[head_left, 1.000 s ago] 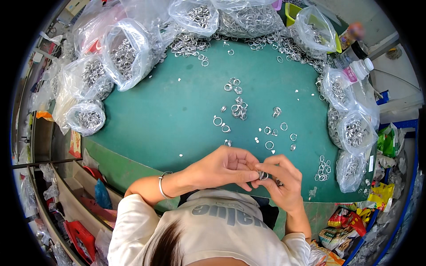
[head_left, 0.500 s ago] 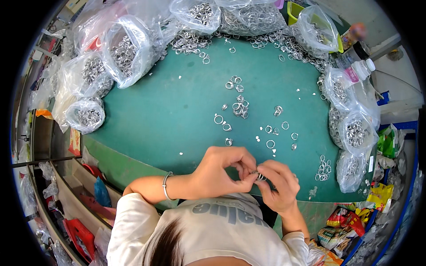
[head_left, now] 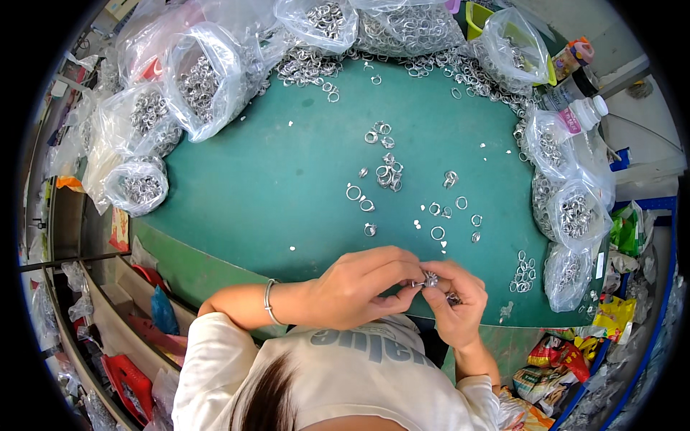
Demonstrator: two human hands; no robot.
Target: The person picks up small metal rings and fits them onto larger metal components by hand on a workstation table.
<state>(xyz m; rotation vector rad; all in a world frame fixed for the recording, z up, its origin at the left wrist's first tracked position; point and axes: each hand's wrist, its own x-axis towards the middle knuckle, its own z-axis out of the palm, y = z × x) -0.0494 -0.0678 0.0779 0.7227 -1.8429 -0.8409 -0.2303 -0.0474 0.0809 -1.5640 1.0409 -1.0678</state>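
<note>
At the near edge of the green tabletop, my two hands meet fingertip to fingertip over a silvery ring [head_left: 430, 279]. My left hand [head_left: 363, 286], with a bangle on its wrist, is pinched at the left side of that ring. The thumb and forefinger of my right hand [head_left: 460, 305] grip its other side. More silvery rings [head_left: 453, 298] show in the curl of my right fingers, partly hidden. Beyond my hands lie several loose rings [head_left: 438, 233] and a small heap of rings [head_left: 389, 174], with tiny white bits [head_left: 417, 224] scattered among them.
Clear plastic bags of rings [head_left: 205, 86] line the table's left and far sides, with loose rings [head_left: 309, 68] spilling out. More bags [head_left: 575, 215] stand along the right, beside a plastic bottle [head_left: 583, 115]. A small ring cluster [head_left: 522, 271] lies at right. Open drawers [head_left: 136, 302] flank the lower left.
Both hands have turned a little around the ring, bringing its patterned face into view. My right fingers have shifted, and rings now show in their curl. The loose rings on the table stay put.
</note>
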